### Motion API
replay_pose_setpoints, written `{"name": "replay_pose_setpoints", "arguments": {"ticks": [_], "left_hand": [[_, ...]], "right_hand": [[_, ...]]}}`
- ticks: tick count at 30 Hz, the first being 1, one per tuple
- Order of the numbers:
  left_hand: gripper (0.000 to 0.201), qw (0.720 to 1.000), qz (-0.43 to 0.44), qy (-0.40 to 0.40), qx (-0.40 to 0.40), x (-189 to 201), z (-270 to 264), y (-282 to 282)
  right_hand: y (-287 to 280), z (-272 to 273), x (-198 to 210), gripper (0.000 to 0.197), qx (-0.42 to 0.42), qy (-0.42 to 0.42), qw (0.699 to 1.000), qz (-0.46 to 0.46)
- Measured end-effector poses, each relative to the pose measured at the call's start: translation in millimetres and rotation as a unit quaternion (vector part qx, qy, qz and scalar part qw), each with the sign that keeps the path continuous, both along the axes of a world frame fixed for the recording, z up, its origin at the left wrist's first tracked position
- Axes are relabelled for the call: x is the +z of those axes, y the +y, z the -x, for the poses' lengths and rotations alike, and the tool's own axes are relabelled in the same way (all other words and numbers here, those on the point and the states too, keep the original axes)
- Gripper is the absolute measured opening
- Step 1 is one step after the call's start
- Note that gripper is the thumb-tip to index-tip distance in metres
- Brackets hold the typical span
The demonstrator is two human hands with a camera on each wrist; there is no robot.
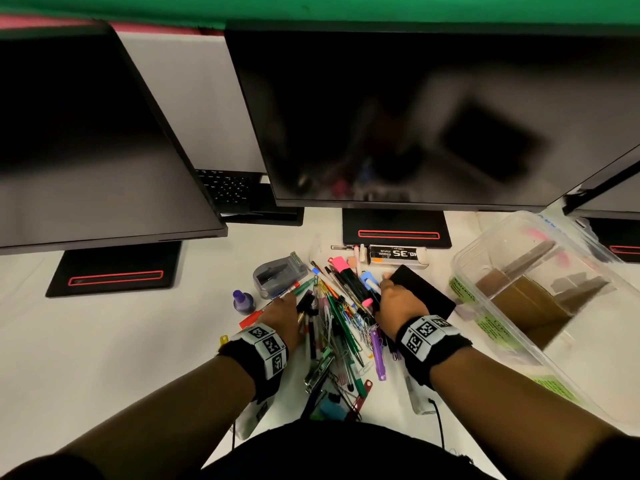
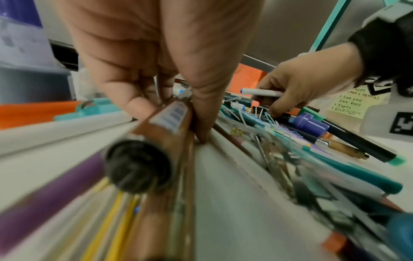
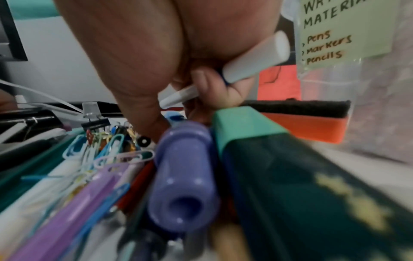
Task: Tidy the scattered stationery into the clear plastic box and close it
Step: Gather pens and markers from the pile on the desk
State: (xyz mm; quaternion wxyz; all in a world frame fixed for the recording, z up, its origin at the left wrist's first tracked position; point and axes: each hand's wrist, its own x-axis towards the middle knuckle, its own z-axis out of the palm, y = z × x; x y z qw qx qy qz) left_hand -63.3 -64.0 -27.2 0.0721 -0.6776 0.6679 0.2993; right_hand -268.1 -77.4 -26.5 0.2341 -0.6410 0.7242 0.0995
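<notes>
A heap of pens, markers and paper clips [image 1: 334, 317] lies on the white desk in front of me. My left hand [image 1: 287, 303] reaches into its left side; in the left wrist view its thumb and fingers [image 2: 138, 106] pinch a brown pen [image 2: 163, 127] with a black end. On the heap's right side my right hand [image 1: 384, 287] grips a white marker [image 3: 248, 65], and its thumb [image 3: 143, 109] touches the pile. The clear plastic box [image 1: 464, 261] stands open at the right, with cardboard dividers inside and green labels on its wall.
Three dark monitors on black stands [image 1: 396, 230] line the back of the desk. A staple box [image 1: 398, 254], a grey plastic case [image 1: 278, 275], a purple ink bottle [image 1: 242, 301] and a black-and-orange eraser [image 1: 427, 294] lie around the heap. A keyboard [image 1: 225, 188] sits behind.
</notes>
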Motion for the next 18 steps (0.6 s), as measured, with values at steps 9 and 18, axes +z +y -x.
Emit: {"name": "replay_pose_setpoints", "arguments": {"ticks": [9, 18], "left_hand": [[0.049, 1.000, -0.003, -0.004, 0.030, -7, -12, -8], [0.026, 0.998, -0.053, -0.018, 0.012, -4, -11, -6]], "right_hand": [[-26, -21, 12, 0.032, -0.017, -0.047, 0.995, 0.090], [-36, -42, -12, 0.055, 0.043, -0.028, 0.998, 0.022]]}}
